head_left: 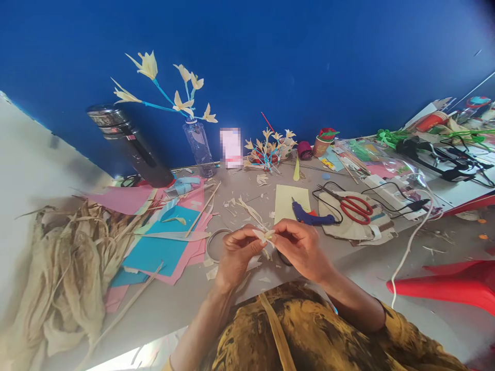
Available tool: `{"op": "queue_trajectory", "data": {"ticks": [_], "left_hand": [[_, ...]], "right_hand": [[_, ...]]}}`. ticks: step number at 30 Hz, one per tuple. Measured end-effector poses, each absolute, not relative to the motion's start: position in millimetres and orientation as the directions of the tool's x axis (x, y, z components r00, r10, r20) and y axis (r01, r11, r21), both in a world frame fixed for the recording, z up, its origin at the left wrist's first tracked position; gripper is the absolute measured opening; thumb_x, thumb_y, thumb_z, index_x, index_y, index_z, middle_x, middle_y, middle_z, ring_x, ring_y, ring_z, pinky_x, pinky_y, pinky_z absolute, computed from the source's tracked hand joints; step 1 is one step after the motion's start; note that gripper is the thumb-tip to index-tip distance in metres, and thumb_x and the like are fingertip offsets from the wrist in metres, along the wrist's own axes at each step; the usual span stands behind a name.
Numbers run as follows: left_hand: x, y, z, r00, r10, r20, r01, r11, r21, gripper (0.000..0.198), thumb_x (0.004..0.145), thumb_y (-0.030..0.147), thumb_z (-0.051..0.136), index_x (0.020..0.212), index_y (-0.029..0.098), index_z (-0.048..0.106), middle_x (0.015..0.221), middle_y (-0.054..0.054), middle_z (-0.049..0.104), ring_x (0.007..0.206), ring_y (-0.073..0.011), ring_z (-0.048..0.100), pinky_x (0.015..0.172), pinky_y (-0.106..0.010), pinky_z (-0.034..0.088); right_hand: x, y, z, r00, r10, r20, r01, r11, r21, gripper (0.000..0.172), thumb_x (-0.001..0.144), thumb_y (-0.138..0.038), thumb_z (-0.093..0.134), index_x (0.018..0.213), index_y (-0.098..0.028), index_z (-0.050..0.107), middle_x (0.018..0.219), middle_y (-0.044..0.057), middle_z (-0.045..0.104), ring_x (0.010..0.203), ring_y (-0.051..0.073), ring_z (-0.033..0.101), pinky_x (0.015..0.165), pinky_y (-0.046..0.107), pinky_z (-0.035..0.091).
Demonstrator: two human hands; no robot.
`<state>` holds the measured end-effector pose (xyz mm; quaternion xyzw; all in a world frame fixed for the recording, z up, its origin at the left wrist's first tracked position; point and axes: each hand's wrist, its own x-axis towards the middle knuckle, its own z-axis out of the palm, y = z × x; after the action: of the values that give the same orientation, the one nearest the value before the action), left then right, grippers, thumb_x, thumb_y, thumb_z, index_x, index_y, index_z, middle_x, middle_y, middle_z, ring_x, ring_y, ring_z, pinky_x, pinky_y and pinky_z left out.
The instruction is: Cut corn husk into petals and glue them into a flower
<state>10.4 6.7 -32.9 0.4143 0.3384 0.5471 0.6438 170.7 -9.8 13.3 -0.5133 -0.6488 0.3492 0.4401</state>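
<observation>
Between my fingertips, above the front of the table, is a small cream flower [264, 236] that looks made of dried husk. My left hand [240, 252] pinches it from the left, thumb and forefinger closed on a petal. From the right, my right hand [299, 246] grips the same flower, its fingers curled together. Thin pale husk strips [253, 214] lie just beyond my fingers. A blue glue gun [311, 214] rests close by my right hand, partly on a pale yellow paper [290, 198]. A roll of tape [215, 245] sits beside my left hand, partly hidden.
At left lie dried husks [73, 257] and blue paper [166, 239] on pink sheets. A black flask [133, 149] and a bottle of flowers [199, 147] stand behind. Red-handled scissors [356, 208] rest on folded cloth [348, 226]. A power strip [390, 193] with cables is at right.
</observation>
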Motion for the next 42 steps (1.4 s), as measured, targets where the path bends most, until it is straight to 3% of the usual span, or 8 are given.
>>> {"op": "queue_trajectory", "data": {"ticks": [6, 13, 18, 25, 30, 42], "left_hand": [[7, 8, -32, 0.243, 0.969, -0.052, -0.371, 0.142, 0.918, 0.016, 0.065, 0.025, 0.087, 0.075, 0.017, 0.077, 0.067, -0.001, 0.063, 0.061, -0.0109, 0.051, 0.059, -0.024, 0.039], [7, 8, -30, 0.234, 0.970, -0.066, -0.377, 0.153, 0.913, 0.018, 0.062, 0.024, 0.088, 0.068, 0.016, 0.073, 0.068, -0.001, 0.064, 0.064, -0.0117, 0.053, 0.061, -0.024, 0.043], [9, 10, -33, 0.167, 0.961, -0.220, -0.491, 0.275, 0.827, 0.028, 0.055, 0.029, 0.091, 0.071, 0.015, 0.074, 0.059, 0.000, 0.064, 0.054, -0.0109, 0.053, 0.056, -0.026, 0.042], [15, 13, -34, 0.192, 0.949, -0.251, -0.580, 0.316, 0.751, 0.025, 0.052, 0.023, 0.092, 0.064, 0.014, 0.072, 0.063, -0.001, 0.066, 0.055, -0.0094, 0.056, 0.057, -0.024, 0.045], [16, 14, -33, 0.174, 0.950, -0.260, -0.555, 0.312, 0.771, 0.026, 0.050, 0.024, 0.093, 0.063, 0.015, 0.072, 0.058, 0.000, 0.064, 0.052, -0.0096, 0.055, 0.054, -0.024, 0.043], [16, 15, -36, 0.179, 0.957, -0.230, -0.462, 0.288, 0.839, 0.026, 0.054, 0.025, 0.092, 0.069, 0.016, 0.074, 0.058, 0.001, 0.064, 0.051, -0.0092, 0.053, 0.053, -0.023, 0.041]], "right_hand": [[174, -10, 14, -0.142, 0.952, 0.273, 0.404, 0.307, -0.862, 0.016, 0.086, -0.024, 0.058, 0.072, -0.018, 0.063, 0.060, -0.002, 0.054, 0.055, 0.011, 0.043, 0.053, 0.023, 0.034], [178, -10, 14, -0.151, 0.967, 0.206, 0.358, 0.248, -0.900, 0.013, 0.086, -0.023, 0.059, 0.082, -0.017, 0.070, 0.065, 0.000, 0.061, 0.055, 0.011, 0.047, 0.052, 0.022, 0.035], [184, -6, 5, -0.118, 0.980, 0.160, 0.369, 0.193, -0.909, 0.016, 0.088, -0.026, 0.058, 0.081, -0.017, 0.069, 0.065, 0.000, 0.061, 0.057, 0.012, 0.049, 0.054, 0.023, 0.037], [175, 1, 1, -0.141, 0.976, 0.166, 0.352, 0.206, -0.913, 0.017, 0.088, -0.028, 0.058, 0.079, -0.017, 0.068, 0.064, -0.001, 0.059, 0.056, 0.011, 0.048, 0.053, 0.022, 0.037], [170, 10, 4, -0.161, 0.972, 0.172, 0.298, 0.214, -0.930, 0.017, 0.088, -0.027, 0.058, 0.079, -0.017, 0.068, 0.066, -0.001, 0.063, 0.057, 0.011, 0.051, 0.054, 0.021, 0.038], [173, 15, 4, -0.155, 0.978, 0.139, 0.290, 0.180, -0.940, 0.019, 0.086, -0.027, 0.059, 0.069, -0.017, 0.062, 0.059, -0.004, 0.052, 0.054, 0.009, 0.039, 0.051, 0.022, 0.031]]}}
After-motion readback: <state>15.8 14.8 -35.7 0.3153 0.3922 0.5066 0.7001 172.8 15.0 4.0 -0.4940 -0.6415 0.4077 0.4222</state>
